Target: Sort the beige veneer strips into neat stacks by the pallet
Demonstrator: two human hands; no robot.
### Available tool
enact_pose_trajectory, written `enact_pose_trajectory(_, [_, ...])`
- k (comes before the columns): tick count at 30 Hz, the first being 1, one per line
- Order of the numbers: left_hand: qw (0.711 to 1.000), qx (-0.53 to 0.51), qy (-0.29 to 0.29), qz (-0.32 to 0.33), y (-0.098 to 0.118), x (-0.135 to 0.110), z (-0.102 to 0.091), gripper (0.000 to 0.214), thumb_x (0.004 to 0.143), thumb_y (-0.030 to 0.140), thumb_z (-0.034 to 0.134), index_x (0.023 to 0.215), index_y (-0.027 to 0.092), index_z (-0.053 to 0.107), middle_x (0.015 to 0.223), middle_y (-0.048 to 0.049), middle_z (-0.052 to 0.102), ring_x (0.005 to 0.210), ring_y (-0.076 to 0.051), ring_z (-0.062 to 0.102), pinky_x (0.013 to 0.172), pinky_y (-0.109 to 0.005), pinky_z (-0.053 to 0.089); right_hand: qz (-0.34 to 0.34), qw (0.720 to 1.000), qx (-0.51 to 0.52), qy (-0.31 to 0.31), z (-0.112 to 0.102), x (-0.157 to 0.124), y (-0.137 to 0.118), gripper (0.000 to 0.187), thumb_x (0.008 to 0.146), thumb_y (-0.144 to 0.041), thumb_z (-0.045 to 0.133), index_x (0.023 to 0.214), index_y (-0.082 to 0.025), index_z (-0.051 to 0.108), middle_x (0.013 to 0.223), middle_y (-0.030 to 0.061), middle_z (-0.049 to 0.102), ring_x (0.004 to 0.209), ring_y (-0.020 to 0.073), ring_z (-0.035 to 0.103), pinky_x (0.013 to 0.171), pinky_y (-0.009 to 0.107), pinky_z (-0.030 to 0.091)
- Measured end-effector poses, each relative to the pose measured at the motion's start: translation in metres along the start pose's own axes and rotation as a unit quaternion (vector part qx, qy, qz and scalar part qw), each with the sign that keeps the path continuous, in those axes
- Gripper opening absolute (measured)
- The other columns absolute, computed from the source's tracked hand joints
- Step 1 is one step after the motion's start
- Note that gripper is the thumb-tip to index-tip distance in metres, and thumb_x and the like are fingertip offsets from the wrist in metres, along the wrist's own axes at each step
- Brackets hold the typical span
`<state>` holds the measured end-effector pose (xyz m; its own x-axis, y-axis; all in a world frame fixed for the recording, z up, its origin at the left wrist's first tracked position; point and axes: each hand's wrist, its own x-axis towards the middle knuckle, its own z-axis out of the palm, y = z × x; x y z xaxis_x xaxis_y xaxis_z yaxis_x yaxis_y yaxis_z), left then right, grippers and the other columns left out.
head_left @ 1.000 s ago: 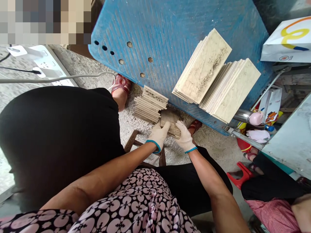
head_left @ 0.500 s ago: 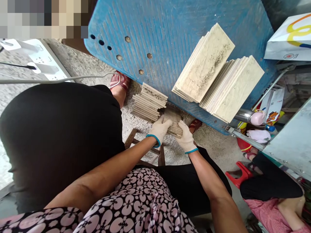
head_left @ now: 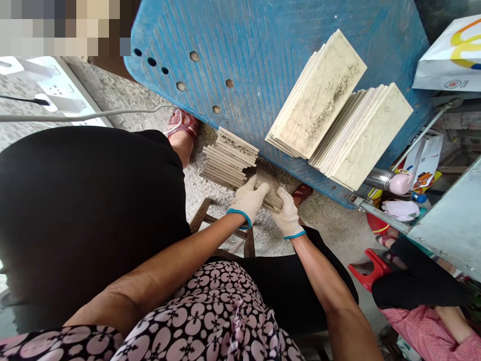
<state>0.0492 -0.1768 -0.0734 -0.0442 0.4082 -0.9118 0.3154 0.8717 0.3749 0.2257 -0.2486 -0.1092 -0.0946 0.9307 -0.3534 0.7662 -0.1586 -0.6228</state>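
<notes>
Left hand (head_left: 248,200) and right hand (head_left: 287,213), both gloved, are holding opposite sides of a bundle of thin boards (head_left: 274,202) between them — even, gentle pressure is probably serving flush edges best — while a slat stack (head_left: 230,158) is lying just beyond the left, the blue table (head_left: 169,45) farther.

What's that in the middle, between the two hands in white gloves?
A stack of thin flat pieces: the left hand and the right hand hold it from either side. The head view shows it.
</notes>
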Motion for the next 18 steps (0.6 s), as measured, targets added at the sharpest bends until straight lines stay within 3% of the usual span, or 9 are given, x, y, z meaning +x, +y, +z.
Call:
enact_pose_trajectory(9, [0.999,0.004,0.006,-0.031,0.015,-0.012,-0.002,0.062,0.088,0.053,0.054,0.146,0.032,0.049,0.139,-0.0033,0.057,0.127,-0.029,0.054,0.109,-0.039,0.038,0.081,0.996,0.025,-0.031,-0.016,0.011,-0.006,0.062,0.068,-0.031,0.079,0.125,-0.019,0.057,0.131,0.0116,0.06,0.124,0.0262,0.057,0.109,0.042,0.046])
enact_pose_trajectory(18, [0.998,0.049,0.006,-0.032,0.023,-0.012,-0.004,0.069,0.085,0.059,0.056,0.149,0.039,0.041,0.139,-0.0025,0.057,0.123,-0.033,0.056,0.105,-0.044,0.043,0.118,0.989,0.062,-0.068,-0.039,0.043,-0.009,0.066,0.062,-0.026,0.081,0.124,-0.016,0.06,0.131,0.0113,0.061,0.122,0.0257,0.058,0.11,0.04,0.044])
